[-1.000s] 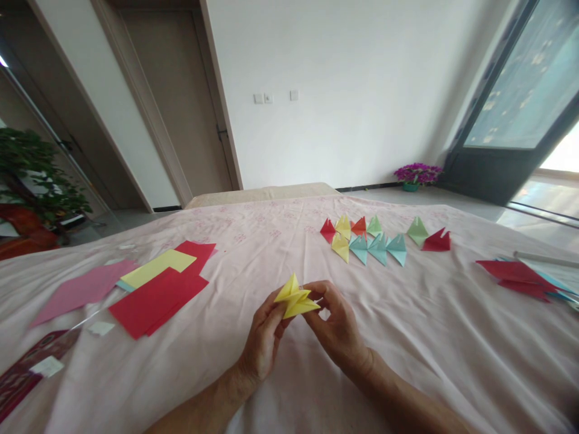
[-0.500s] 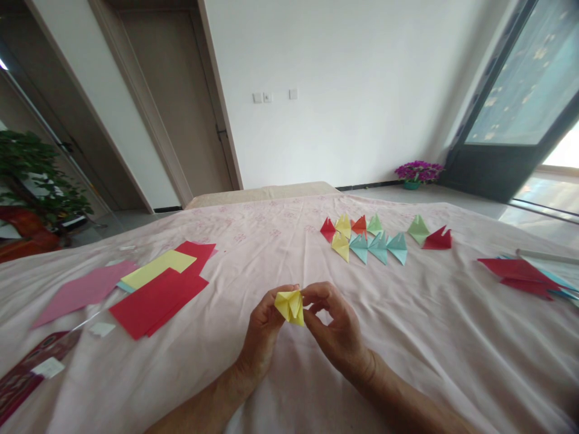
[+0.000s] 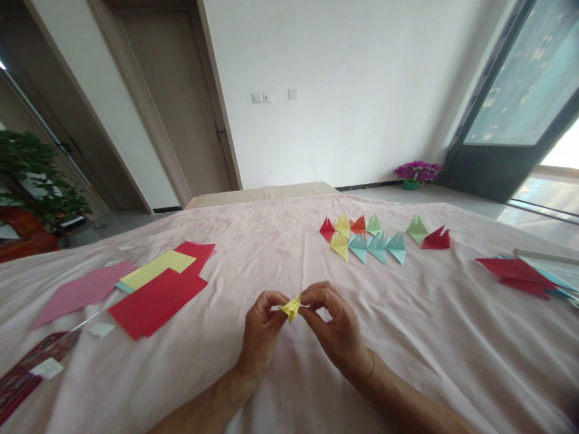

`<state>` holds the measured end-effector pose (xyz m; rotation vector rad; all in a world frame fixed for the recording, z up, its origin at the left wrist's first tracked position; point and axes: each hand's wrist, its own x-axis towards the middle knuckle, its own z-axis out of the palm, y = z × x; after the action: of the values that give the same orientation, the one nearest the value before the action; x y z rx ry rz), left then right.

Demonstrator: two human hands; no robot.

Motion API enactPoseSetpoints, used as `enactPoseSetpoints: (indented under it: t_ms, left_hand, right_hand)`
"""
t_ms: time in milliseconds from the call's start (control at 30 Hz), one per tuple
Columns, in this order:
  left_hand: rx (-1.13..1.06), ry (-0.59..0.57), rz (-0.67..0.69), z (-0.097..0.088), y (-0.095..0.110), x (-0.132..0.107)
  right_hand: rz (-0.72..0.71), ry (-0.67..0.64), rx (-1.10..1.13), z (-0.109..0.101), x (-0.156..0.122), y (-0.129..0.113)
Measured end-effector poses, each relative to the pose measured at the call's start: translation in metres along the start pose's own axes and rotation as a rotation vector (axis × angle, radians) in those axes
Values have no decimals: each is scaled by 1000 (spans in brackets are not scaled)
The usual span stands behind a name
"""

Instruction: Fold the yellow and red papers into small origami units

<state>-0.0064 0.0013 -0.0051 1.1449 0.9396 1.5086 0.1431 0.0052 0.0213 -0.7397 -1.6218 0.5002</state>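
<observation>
Head view, both hands (image 3: 337, 328) pinching a creased, pointed yellow paper fold (image 3: 292, 308), rumpled pink cloth (image 3: 304, 386) beneath

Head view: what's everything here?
small folded paper: 1, yellow, centre
pointed folded papers: 10, mixed, right
flat rectangular papers: several, mixed, left
layered papers: several, red, blue, right
phone-like object: 1, red, left
paper scraps: several, white, left
patterned cloth: 1, pink, below
leafy plant: 1, green, left
flowering plant: 1, purple, right
doors: 2, brown, left
glazed door: 1, grey, right
wall plates: 3, white, back
left hand: 1, bare, centre
right hand: 1, bare, centre
</observation>
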Motion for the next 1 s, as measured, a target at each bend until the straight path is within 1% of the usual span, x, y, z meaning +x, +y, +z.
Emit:
enactPoseSetpoints:
  t_ms: [67,167,300,533,667,800,1000]
  left_hand:
    - [43,31,-25,-1,0,-1]
    - [93,39,-38,-1,-1,-3]
    - [151,41,-10,0,0,-5]
    - [208,99,54,1,3,-5]
    - [255,92,89,1,4,-6]
    - [250,43,116,0,2,-7]
    - [290,19,79,-1,-2,-10]
  right_hand:
    - [-9,1,-16,0,0,0]
    - [-24,-5,-38,-2,0,1]
    - [-68,-7,-74,-4,0,-1]
    - [-96,-38,-106,-5,-3,-2]
    - [-119,-43,-115,-5,-3,-3]
    - [-126,-32,-140,-6,-1,-2]
    - [-107,-26,-176,-8,2,1]
